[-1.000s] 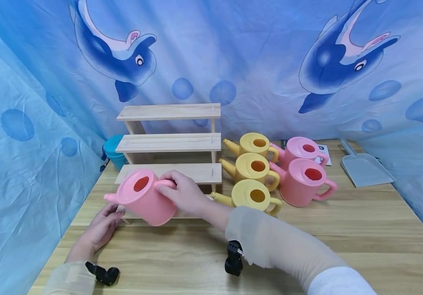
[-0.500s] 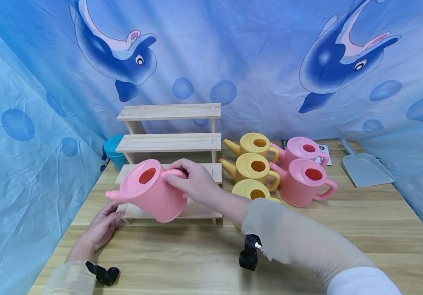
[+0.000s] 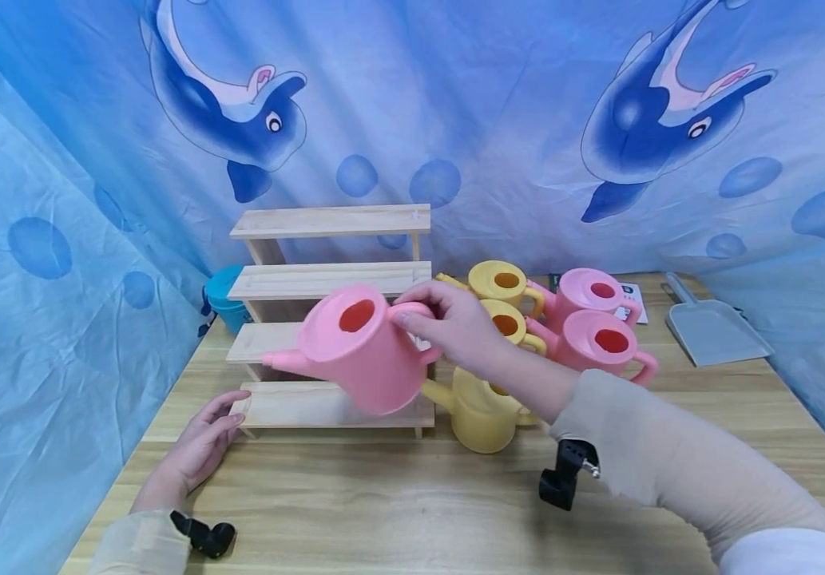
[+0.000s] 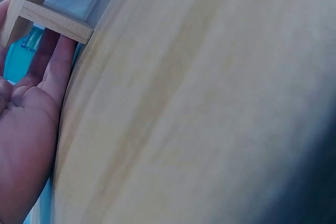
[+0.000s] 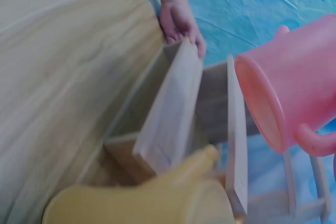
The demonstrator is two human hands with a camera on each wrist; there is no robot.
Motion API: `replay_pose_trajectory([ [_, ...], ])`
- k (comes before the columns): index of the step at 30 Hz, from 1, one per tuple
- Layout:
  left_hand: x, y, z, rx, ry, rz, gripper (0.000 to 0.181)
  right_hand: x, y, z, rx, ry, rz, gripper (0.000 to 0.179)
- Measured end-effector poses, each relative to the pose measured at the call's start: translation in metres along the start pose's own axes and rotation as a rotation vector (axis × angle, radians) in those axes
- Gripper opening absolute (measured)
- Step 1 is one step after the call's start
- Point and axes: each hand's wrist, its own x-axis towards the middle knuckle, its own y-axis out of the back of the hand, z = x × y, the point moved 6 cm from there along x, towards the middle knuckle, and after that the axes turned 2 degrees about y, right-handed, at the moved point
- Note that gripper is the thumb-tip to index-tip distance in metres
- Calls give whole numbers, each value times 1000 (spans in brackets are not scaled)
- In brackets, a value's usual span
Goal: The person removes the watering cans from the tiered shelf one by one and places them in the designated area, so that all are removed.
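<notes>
My right hand (image 3: 455, 327) grips the handle of a pink watering can (image 3: 369, 351), held in the air tilted, its spout pointing left, in front of the right part of a tiered wooden shelf (image 3: 333, 279). In the right wrist view the can's base (image 5: 260, 103) faces the camera. My left hand (image 3: 204, 443) holds the left end of the lowest tier; in the left wrist view its fingers (image 4: 60, 61) go behind the wood. Several yellow watering cans (image 3: 484, 415) stand right of the shelf, partly hidden by my right hand and forearm.
Two more pink watering cans (image 3: 592, 343) stand on the table (image 3: 383, 503) behind the right forearm. A grey dustpan (image 3: 717, 327) lies at the far right. A teal bucket (image 3: 225, 295) sits behind the shelf's left side. A blue dolphin curtain (image 3: 513, 120) hangs behind.
My right hand has carried the pink watering can to the right and up, away from the lowest tier. My left hand has stayed at the shelf's end.
</notes>
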Motion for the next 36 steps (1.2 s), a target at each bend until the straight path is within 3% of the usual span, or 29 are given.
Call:
replay_pose_trajectory([
  [11,-2,-1,3,-14,-32,-11,33,-14,73,-5,-1,175,170,17],
  [20,-1,-2,3,-15,-35,-17,33,-36,130,-3,262,223,284,7],
  [25,0,-2,2,-6,-14,0,32,-50,157,-4,374,326,267,10],
  [30,1,-1,1,10,10,14,32,-63,178,-4,489,422,134,14],
  [36,0,0,0,20,14,17,32,-76,196,1,485,434,142,16],
])
